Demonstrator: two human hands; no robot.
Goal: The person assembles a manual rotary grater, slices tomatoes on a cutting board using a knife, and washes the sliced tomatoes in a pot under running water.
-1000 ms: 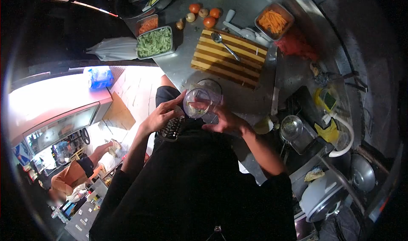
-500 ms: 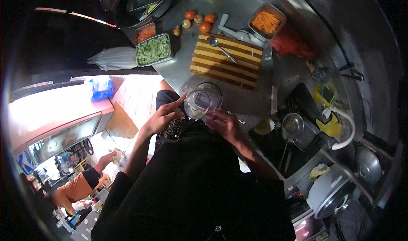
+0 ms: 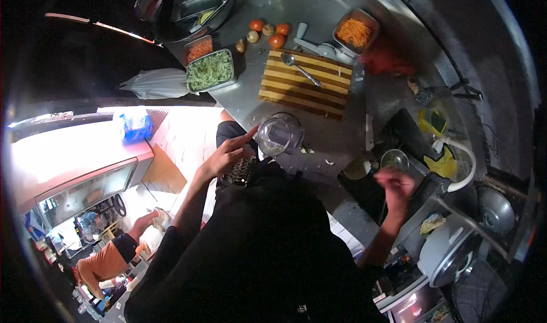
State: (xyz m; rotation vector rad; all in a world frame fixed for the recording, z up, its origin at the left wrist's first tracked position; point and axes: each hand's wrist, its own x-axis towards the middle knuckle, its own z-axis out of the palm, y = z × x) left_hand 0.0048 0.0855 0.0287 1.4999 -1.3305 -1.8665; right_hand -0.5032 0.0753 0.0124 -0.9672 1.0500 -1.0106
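My left hand [image 3: 229, 155] is at the near edge of the metal counter, fingers on the left rim of a clear plastic container [image 3: 278, 136]. Its index finger is stretched along the rim, and the grip lower down is partly hidden. Pale scraps cling inside the container, and a few bits lie on the counter beside it. Over the sink at the right is my right hand [image 3: 395, 189], its fingers smeared by motion. Close to it are a round metal pot [image 3: 394, 160] and a pale bowl [image 3: 358, 168].
A striped cutting board [image 3: 305, 89] carries a spoon [image 3: 301, 70]. Behind are tomatoes [image 3: 277, 41], onions, shredded greens [image 3: 209, 71] and carrot sticks [image 3: 354, 33] in trays. A white faucet [image 3: 468, 166] arches by the sink. At lower left, another person [image 3: 105, 261] bends forward.
My right hand has left the clear container and moved right, over the sink. My left hand stays at the container, which has shifted slightly right and turned a little.
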